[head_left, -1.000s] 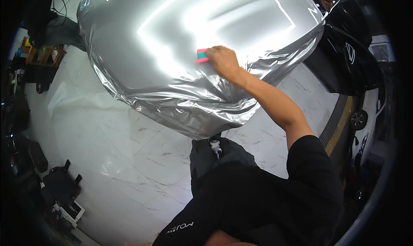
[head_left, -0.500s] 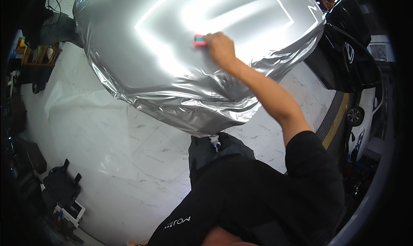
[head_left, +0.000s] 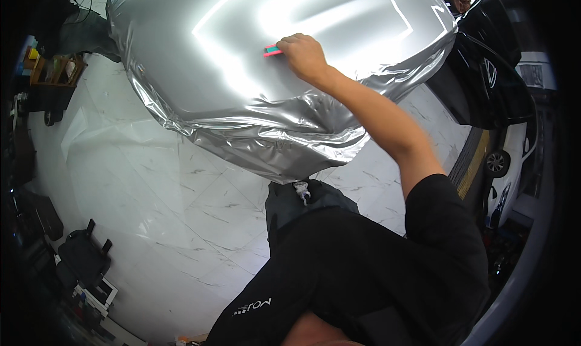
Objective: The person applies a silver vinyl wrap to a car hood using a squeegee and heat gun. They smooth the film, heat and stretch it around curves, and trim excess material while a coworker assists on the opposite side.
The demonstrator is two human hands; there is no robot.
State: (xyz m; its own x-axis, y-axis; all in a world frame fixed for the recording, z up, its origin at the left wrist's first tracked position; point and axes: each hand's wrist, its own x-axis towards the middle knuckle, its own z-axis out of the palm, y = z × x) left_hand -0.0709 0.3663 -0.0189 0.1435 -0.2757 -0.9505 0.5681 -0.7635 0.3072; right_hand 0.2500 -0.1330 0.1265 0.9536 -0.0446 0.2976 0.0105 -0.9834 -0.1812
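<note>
My right hand (head_left: 304, 58) is closed on a small red-and-teal squeegee (head_left: 272, 50) and rests over the silver wrap film (head_left: 181, 74). The film covers a large rounded panel that looks like a car's hood. Its middle is smooth and glossy with bright light reflections, while the near edge hangs down in loose wrinkled folds. The squeegee lies flat near the middle of the sheet, its blade pointing left. My left hand is out of the picture.
A black car part (head_left: 496, 80) stands at the far right, with a white car (head_left: 508, 170) beyond it. Clear backing sheet (head_left: 121, 164) lies on the marbled floor to the left. A wooden-sided cart (head_left: 57, 74) and a black bag-like object (head_left: 85, 258) stand along the left.
My right hand has slid slightly left and away from me over the film with the squeegee. The view has shifted a little.
</note>
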